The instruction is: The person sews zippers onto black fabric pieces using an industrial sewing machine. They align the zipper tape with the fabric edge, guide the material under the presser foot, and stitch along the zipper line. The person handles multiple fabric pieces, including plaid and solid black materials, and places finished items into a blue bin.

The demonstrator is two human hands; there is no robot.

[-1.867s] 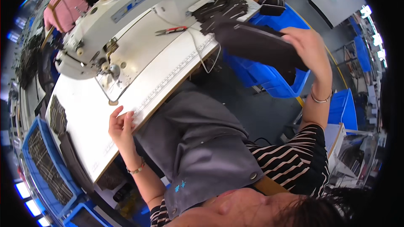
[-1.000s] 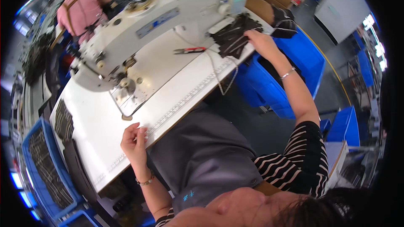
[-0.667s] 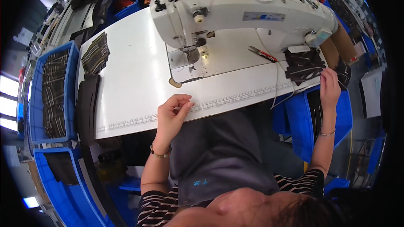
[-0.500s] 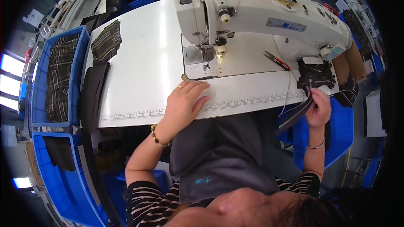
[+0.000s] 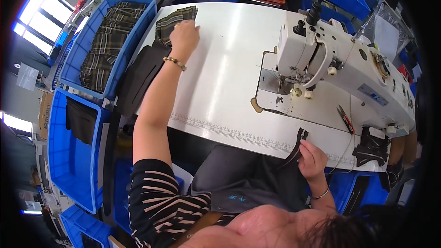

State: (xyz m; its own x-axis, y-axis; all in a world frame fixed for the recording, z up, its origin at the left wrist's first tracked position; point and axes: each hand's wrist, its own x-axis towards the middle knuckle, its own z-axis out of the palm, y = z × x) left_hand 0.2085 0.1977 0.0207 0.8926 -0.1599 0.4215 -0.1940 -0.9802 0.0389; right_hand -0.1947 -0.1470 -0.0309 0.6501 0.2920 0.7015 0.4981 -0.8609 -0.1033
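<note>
Your left hand (image 5: 184,36) reaches to the far left of the surface (image 5: 220,73), fingers curled over the plaid cloth pieces (image 5: 168,24); can't tell whether they grip. Your right hand (image 5: 313,160) pinches a dark narrow strip (image 5: 299,141) near its upper end, at the front edge. Strip's long axis slants from upper right to lower left, its tail hanging past the edge. Plaid lies well apart from the strip, leftward and farther from you; left hand nearer by far.
</note>
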